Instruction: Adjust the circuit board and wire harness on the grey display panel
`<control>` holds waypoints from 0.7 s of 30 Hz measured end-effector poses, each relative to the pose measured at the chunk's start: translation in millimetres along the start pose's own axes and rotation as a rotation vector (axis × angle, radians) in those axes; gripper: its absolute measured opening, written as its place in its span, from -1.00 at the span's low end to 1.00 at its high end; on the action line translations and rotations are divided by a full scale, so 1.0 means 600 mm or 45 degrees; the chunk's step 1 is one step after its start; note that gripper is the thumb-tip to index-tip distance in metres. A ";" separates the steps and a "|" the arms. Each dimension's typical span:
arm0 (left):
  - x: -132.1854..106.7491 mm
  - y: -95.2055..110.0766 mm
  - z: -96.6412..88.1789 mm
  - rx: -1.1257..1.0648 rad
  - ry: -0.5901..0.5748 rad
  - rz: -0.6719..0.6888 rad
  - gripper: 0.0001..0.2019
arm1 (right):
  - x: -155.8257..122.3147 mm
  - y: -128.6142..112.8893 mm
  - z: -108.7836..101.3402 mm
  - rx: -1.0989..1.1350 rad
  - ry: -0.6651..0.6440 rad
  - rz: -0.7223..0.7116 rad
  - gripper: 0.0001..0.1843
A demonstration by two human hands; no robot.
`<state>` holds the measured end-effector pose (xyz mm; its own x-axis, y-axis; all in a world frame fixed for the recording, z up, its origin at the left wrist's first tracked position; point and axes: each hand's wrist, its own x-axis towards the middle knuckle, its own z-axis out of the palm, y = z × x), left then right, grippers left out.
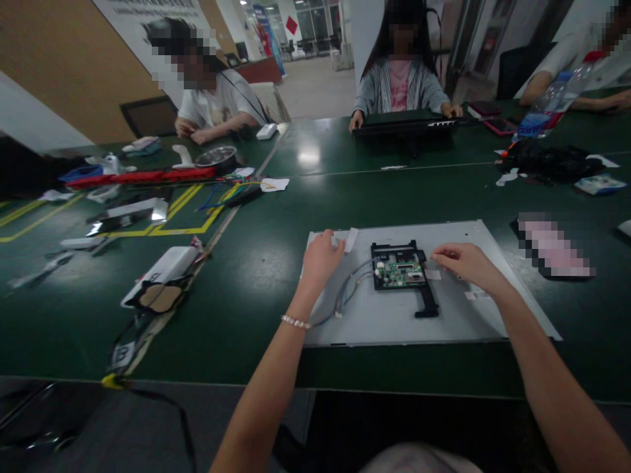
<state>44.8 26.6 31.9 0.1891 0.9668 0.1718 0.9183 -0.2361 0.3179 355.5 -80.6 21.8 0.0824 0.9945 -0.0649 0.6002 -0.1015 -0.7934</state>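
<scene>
A flat pale grey panel [355, 325] lies on the green table before me. On its middle rests a black plastic bracket [428, 303] carrying a green circuit board [394, 274]. Grey cables [348, 286] loop out from the board's left side. Over the panel's far left corner, my left hand [323, 256] is closed, with a small white strip [351, 240] at its fingertips. My right hand [461, 263] pinches just right of the bracket; what lies between its fingertips is too small to tell. A pale tab [434, 274] sits beneath those fingers, by the bracket's edge.
A phone [555, 246] lies right of the panel. To the left are a white device [165, 279] with a cable, a metal bracket [131, 213] and loose wires [231, 195]. Across the table, a person holds a dark flat panel [404, 128]; other people sit at both sides.
</scene>
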 end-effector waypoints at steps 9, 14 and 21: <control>0.002 0.008 0.007 -0.438 -0.224 0.027 -0.85 | -0.004 -0.005 -0.002 -0.046 0.109 -0.009 -0.68; 0.007 0.001 0.014 -0.487 -0.191 -0.010 -0.86 | -0.005 -0.007 0.000 -0.093 0.224 -0.095 -0.66; 0.026 -0.016 0.032 -0.333 0.114 0.052 -0.70 | -0.011 -0.030 0.014 -0.164 0.321 -0.290 -0.72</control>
<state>45.8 45.7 13.4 0.1818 0.9462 0.2676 0.7872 -0.3031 0.5370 337.6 -85.3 31.5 0.1187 0.9558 0.2689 0.7196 0.1037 -0.6866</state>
